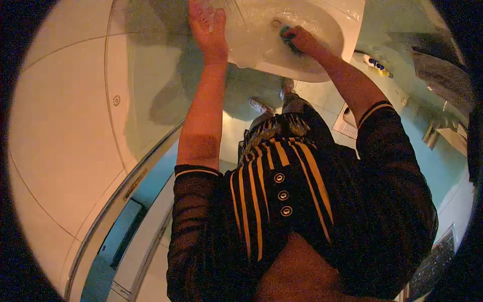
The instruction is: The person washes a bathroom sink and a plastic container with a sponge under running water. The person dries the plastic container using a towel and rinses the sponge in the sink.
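Observation:
My right hand (301, 41) is down inside the white sink (322, 76), its fingers closed around a dark green scrubbing sponge (291, 42) pressed to the basin wall. Close by the sponge is the round drain (276, 23). Wet streaks and shallow water glisten across the basin. At the sink's left side, my left hand (207, 22) is raised at the top edge of the view. Its fingers look loosely apart and wet, with a pale spot near the thumb; part of the hand is cut off by the frame.
Below the sink, my shoes (261, 105) stand on the tiled floor. A bottle with a blue and white label (377, 65) lies to the right of the sink. A curved metal rail (136, 168) runs along the lower left. A floor drain (116, 100) shows at left.

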`<state>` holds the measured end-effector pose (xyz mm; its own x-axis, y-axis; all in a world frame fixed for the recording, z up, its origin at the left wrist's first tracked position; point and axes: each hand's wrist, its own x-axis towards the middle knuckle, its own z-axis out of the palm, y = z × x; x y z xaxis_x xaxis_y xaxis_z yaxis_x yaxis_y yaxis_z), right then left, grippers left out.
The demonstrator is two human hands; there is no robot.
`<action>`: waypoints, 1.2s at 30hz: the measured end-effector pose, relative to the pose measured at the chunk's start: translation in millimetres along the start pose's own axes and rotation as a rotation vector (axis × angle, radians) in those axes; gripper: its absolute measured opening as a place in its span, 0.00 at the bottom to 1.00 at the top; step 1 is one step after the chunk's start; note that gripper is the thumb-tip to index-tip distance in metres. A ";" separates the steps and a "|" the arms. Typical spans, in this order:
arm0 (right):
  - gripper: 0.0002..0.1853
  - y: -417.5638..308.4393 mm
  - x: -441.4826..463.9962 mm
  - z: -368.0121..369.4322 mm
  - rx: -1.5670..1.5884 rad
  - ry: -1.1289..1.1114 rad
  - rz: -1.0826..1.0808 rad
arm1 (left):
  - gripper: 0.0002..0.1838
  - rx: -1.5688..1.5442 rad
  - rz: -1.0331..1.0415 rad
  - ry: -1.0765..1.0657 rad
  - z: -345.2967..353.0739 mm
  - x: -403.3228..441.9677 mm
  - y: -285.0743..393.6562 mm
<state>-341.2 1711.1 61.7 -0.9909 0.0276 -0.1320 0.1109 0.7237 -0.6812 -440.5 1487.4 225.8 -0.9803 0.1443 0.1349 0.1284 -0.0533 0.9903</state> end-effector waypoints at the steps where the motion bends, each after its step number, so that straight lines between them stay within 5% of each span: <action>1: 0.12 3.0 3.3 3.8 0.401 -0.033 -0.025 | 0.32 -0.160 -0.042 -0.007 -1.5 1.0 -5.9; 2: 0.12 -9.4 1.6 -1.1 0.400 -0.030 -0.020 | 0.32 -0.162 -0.045 -0.011 -2.9 0.4 -3.5; 4: 0.12 -53.0 2.9 -28.5 1.089 -0.113 0.328 | 0.32 0.136 -0.088 -0.064 -3.8 -0.5 4.6; 6: 0.12 -80.5 2.7 -33.2 1.176 -0.161 0.356 | 0.31 0.154 0.024 -0.045 3.6 -3.5 -1.0; 8: 0.11 -108.8 2.1 -35.1 0.886 -0.158 -0.092 | 0.31 0.164 0.153 -0.032 8.1 4.1 -6.7; 10: 0.10 -104.1 4.8 -26.4 0.819 -0.189 -0.209 | 0.30 1.269 0.841 -0.034 5.6 9.9 -12.4; 11: 0.09 -101.8 3.8 -30.5 0.734 -0.253 -0.207 | 0.30 1.267 0.842 -0.031 6.7 5.3 -14.8; 13: 0.08 -92.9 2.8 -44.3 0.634 -0.397 -0.081 | 0.32 0.250 0.263 -0.102 8.8 -6.5 -20.5; 17: 0.07 -27.1 -23.6 -46.9 0.361 -0.201 0.014 | 0.35 0.315 0.365 0.028 -22.6 -13.1 -7.2; 19: 0.08 -19.5 -40.4 -50.4 0.188 -0.444 -0.009 | 0.34 0.208 0.171 0.075 -41.3 -15.6 4.2; 24: 0.23 -52.0 -45.9 -16.9 0.212 -0.503 -0.108 | 0.35 0.060 0.048 0.191 -75.2 -41.5 -1.4; 28: 0.24 -54.7 19.8 64.2 0.151 -0.162 -0.484 | 0.35 0.061 -0.048 0.260 -77.4 -61.9 17.6; 32: 0.21 -89.9 76.5 69.8 -0.138 0.010 -0.619 | 0.35 0.051 -0.120 0.317 -84.4 -81.1 22.3; 34: 0.20 -121.1 97.4 40.6 0.312 -0.084 -0.213 | 0.34 0.103 -0.147 0.323 -85.8 -88.4 23.7; 36: 0.19 -126.3 106.2 19.1 0.171 -0.174 -0.180 | 0.33 0.114 -0.141 0.328 -87.3 -94.3 21.4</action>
<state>-458.9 1609.5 119.9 -0.9695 -0.2192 -0.1096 -0.0389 0.5793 -0.8142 -358.4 1386.4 231.4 -0.9832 -0.1827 -0.0028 -0.0135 0.0575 0.9983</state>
